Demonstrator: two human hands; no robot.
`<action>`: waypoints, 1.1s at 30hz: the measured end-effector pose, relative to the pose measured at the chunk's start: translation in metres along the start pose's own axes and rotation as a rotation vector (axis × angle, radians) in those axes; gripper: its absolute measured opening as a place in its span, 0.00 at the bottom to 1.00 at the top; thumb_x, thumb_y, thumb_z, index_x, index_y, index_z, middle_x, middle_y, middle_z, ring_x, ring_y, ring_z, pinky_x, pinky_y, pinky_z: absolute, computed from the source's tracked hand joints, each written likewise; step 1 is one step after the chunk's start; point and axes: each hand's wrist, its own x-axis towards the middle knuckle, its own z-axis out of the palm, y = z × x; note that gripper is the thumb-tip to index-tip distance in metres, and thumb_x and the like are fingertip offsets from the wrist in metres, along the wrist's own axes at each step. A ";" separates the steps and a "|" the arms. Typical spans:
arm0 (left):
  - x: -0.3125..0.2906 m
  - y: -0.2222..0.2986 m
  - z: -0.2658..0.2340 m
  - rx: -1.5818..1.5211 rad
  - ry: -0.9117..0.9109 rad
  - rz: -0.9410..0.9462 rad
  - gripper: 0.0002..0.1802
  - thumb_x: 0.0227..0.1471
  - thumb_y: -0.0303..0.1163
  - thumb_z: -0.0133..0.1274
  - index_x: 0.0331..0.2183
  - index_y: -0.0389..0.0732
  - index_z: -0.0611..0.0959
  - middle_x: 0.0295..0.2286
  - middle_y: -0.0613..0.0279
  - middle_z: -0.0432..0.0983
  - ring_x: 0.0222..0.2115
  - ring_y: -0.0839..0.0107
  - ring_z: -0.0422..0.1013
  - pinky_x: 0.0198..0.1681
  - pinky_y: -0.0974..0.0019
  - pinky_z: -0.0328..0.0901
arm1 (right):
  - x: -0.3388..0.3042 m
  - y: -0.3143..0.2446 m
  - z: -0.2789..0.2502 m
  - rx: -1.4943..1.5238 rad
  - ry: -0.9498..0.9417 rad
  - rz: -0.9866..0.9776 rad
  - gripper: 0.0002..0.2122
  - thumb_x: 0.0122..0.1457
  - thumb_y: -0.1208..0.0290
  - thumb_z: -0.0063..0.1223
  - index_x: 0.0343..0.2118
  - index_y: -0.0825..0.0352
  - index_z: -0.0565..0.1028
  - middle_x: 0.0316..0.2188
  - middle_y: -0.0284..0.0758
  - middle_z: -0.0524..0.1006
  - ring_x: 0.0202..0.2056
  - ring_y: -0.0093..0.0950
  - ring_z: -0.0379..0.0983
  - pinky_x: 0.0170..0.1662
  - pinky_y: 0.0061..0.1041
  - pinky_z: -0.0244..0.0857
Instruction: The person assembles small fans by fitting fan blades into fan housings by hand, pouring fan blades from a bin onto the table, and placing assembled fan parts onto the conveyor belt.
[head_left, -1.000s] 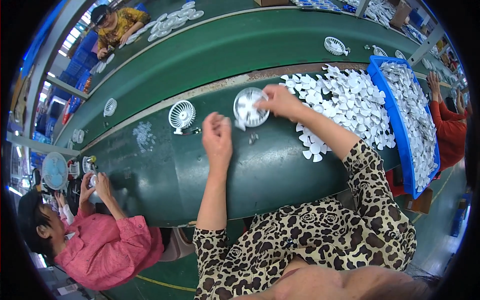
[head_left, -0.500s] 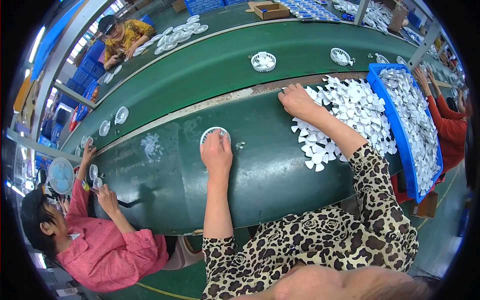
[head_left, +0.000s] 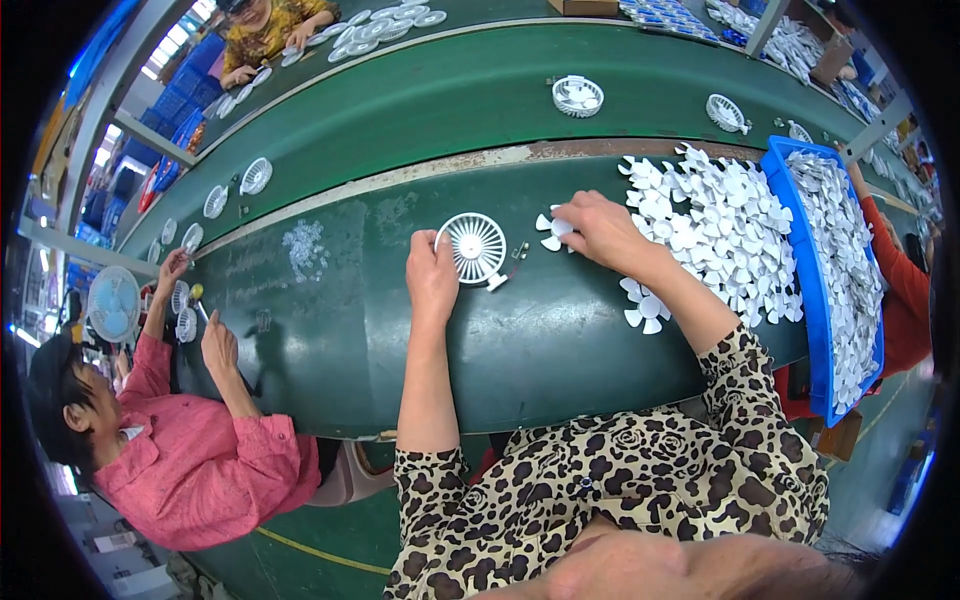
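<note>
My left hand (head_left: 434, 278) grips the left rim of a round white fan housing (head_left: 474, 247) above the green work surface. Radial slats fill the housing's middle, and a small part with thin wires (head_left: 520, 252) hangs out at its right. A white fan blade (head_left: 549, 232) is pinched in the fingers of my right hand (head_left: 598, 232), a short way right of the housing. Beside that hand spreads a heap of loose white fan blades (head_left: 715, 225). Part of the heap is hidden by my right forearm.
A blue crate (head_left: 822, 335) of fan blades borders the heap. Small clear pieces (head_left: 303, 250) lie left on the work surface (head_left: 330, 370). Beyond runs a green conveyor (head_left: 400, 110) carrying fan housings (head_left: 577, 96). A co-worker in pink (head_left: 210, 470) holds a tool at left; others work nearby.
My right hand has come left and nearer from the heap's far edge with a fan blade. The housing, formerly mostly covered by my left hand, is now lifted and turned into view.
</note>
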 end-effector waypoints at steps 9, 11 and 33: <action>-0.011 0.022 0.006 -1.075 -0.321 -0.468 0.26 0.60 0.46 0.42 0.46 0.31 0.72 0.41 0.51 0.74 0.39 0.60 0.74 0.41 0.52 0.72 | -0.002 0.000 0.012 -0.074 -0.020 0.048 0.13 0.49 0.68 0.58 0.37 0.66 0.72 0.32 0.42 0.71 0.33 0.43 0.73 0.35 0.39 0.68; -0.011 0.021 0.010 -1.135 -0.362 -0.420 0.26 0.60 0.46 0.42 0.46 0.31 0.71 0.41 0.50 0.74 0.40 0.60 0.74 0.42 0.51 0.72 | -0.001 0.003 0.008 -0.129 -0.023 0.114 0.14 0.48 0.64 0.58 0.34 0.67 0.72 0.30 0.43 0.72 0.31 0.43 0.74 0.34 0.40 0.69; -0.037 0.026 0.026 -0.671 -0.220 0.053 0.14 0.51 0.31 0.55 0.38 0.32 0.75 0.30 0.61 0.76 0.31 0.79 0.69 0.34 0.71 0.66 | 0.009 -0.063 -0.002 0.349 0.296 -0.007 0.20 0.45 0.73 0.63 0.43 0.72 0.72 0.36 0.40 0.74 0.36 0.33 0.72 0.38 0.28 0.67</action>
